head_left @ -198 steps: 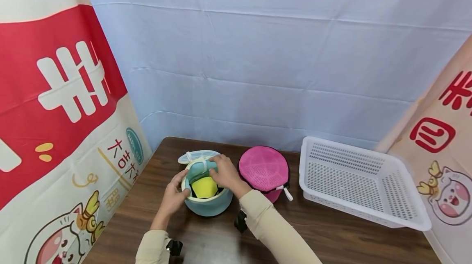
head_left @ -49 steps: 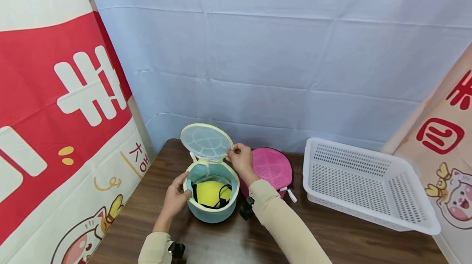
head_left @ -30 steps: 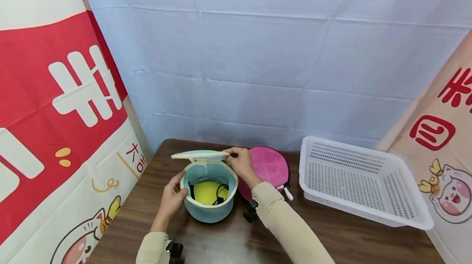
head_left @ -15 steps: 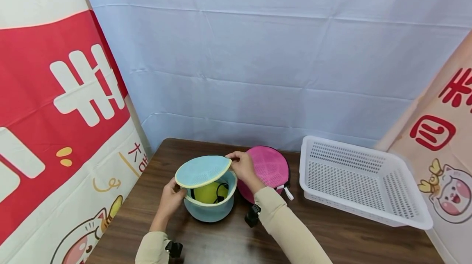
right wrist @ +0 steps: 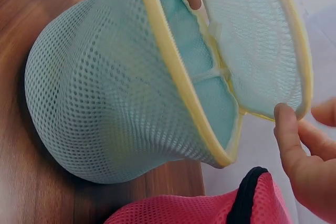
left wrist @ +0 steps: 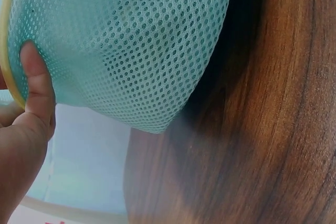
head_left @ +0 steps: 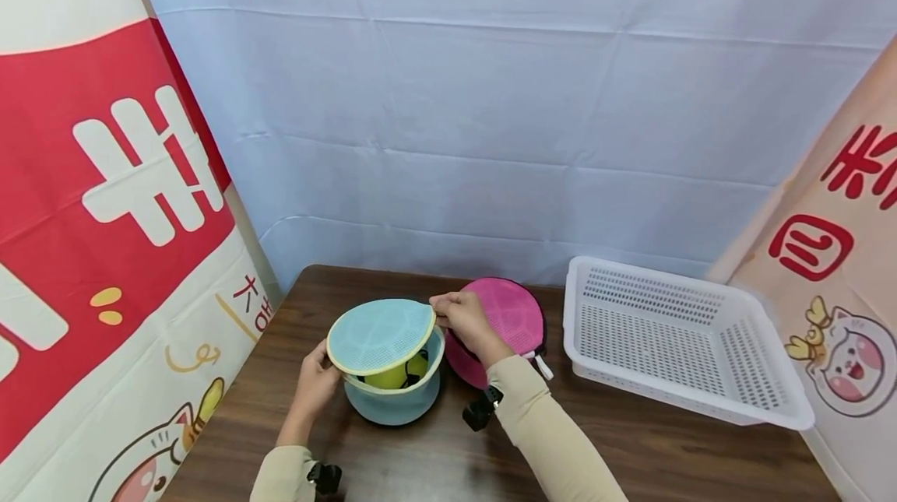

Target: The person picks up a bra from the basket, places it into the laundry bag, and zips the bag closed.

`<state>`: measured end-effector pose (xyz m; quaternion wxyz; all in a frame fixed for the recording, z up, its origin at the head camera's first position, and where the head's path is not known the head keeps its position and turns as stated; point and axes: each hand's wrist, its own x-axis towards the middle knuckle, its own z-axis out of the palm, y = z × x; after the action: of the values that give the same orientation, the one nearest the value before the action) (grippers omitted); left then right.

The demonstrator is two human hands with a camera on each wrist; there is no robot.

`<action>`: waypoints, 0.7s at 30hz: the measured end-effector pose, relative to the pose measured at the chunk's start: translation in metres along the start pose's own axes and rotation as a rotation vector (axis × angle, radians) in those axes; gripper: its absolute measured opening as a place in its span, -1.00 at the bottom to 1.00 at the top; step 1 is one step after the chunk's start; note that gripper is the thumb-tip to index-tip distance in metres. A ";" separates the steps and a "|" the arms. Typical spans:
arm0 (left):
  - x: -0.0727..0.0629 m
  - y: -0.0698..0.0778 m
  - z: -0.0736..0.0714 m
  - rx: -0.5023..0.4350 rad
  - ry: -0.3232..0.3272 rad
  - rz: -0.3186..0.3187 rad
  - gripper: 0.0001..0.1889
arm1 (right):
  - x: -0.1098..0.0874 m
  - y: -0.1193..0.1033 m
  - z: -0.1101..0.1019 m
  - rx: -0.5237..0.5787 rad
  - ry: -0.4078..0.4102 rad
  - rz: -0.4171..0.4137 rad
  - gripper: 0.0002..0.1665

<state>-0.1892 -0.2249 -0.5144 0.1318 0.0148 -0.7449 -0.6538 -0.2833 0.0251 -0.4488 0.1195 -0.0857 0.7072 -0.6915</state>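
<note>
A round light-blue mesh laundry bag (head_left: 392, 408) with yellow zip trim stands on the table, its lid (head_left: 378, 335) tilted over the mouth. Inside sits a yellow cupped item with black straps (head_left: 392, 376), partly hidden by the lid. My left hand (head_left: 317, 381) grips the bag's left rim, thumb on the outer mesh in the left wrist view. My right hand (head_left: 466, 321) pinches the lid's right edge between thumb and fingers. In the right wrist view the lid is still apart from the rim (right wrist: 178, 72) on the near side and joined at the back.
A pink mesh bag (head_left: 515, 315) with black trim and a white pull tab stands just right, behind my right hand. Further right is a white perforated plastic basket (head_left: 690, 401). The brown wooden table (head_left: 420, 463) backs onto a pale blue cloth (head_left: 420, 97).
The lid, raised upright earlier, has swung forward and down over the bag's mouth, drawn by my right hand. My left hand has stayed at the left rim.
</note>
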 end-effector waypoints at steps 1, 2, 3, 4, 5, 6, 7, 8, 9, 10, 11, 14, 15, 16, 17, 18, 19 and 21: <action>0.000 0.000 0.000 -0.002 0.001 0.004 -0.55 | -0.001 0.000 -0.001 -0.023 -0.005 -0.009 -0.71; 0.000 -0.001 0.000 -0.009 0.001 0.006 -0.55 | -0.002 0.000 -0.001 -0.046 -0.009 -0.016 -0.71; 0.000 -0.001 0.000 -0.016 0.001 0.011 -0.57 | -0.003 0.000 -0.002 -0.071 -0.009 -0.022 -0.71; 0.001 -0.001 0.001 -0.028 -0.003 0.016 -0.58 | -0.003 0.000 -0.002 -0.094 -0.004 -0.022 -0.71; 0.001 -0.002 0.001 -0.037 -0.009 0.023 -0.58 | -0.004 0.000 -0.003 -0.121 0.003 -0.025 -0.71; 0.001 -0.002 0.001 -0.050 -0.017 0.029 -0.58 | -0.004 0.000 -0.003 -0.141 0.011 -0.028 -0.71; 0.001 -0.002 0.001 -0.060 -0.024 0.036 -0.57 | -0.004 0.000 -0.003 -0.154 0.022 -0.030 -0.72; 0.001 -0.002 0.000 -0.068 -0.034 0.042 -0.56 | -0.003 -0.001 -0.003 -0.169 0.036 -0.030 -0.74; 0.001 -0.003 0.000 -0.073 -0.042 0.050 -0.54 | -0.003 -0.001 -0.002 -0.195 0.052 -0.035 -0.75; 0.001 -0.003 -0.001 -0.073 -0.052 0.058 -0.53 | -0.002 -0.001 -0.002 -0.221 0.073 -0.035 -0.77; 0.002 -0.004 -0.001 -0.070 -0.060 0.065 -0.52 | -0.002 -0.001 -0.003 -0.252 0.093 -0.040 -0.79; 0.002 -0.004 -0.002 -0.076 -0.072 0.054 -0.50 | 0.000 0.000 -0.003 -0.371 0.146 -0.073 -0.85; 0.002 -0.004 -0.003 -0.094 -0.076 0.037 -0.50 | 0.000 0.000 -0.004 -0.413 0.153 -0.090 -0.85; 0.002 -0.003 -0.003 -0.119 -0.082 0.016 -0.50 | 0.000 0.001 -0.004 -0.451 0.157 -0.114 -0.86; 0.002 -0.003 -0.004 -0.150 -0.087 -0.010 -0.49 | 0.000 0.001 -0.004 -0.488 0.156 -0.140 -0.86; 0.002 -0.002 -0.004 -0.183 -0.089 -0.036 -0.48 | -0.001 0.002 -0.004 -0.525 0.154 -0.165 -0.87; 0.002 -0.002 -0.004 -0.212 -0.095 -0.059 -0.49 | -0.002 0.003 -0.004 -0.560 0.149 -0.192 -0.87; 0.002 -0.001 -0.005 -0.253 -0.098 -0.098 -0.51 | -0.003 0.004 -0.003 -0.620 0.131 -0.243 -0.87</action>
<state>-0.1899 -0.2298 -0.5143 0.0639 0.0025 -0.6605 -0.7481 -0.2807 0.0290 -0.4521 -0.0411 -0.1568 0.8747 -0.4567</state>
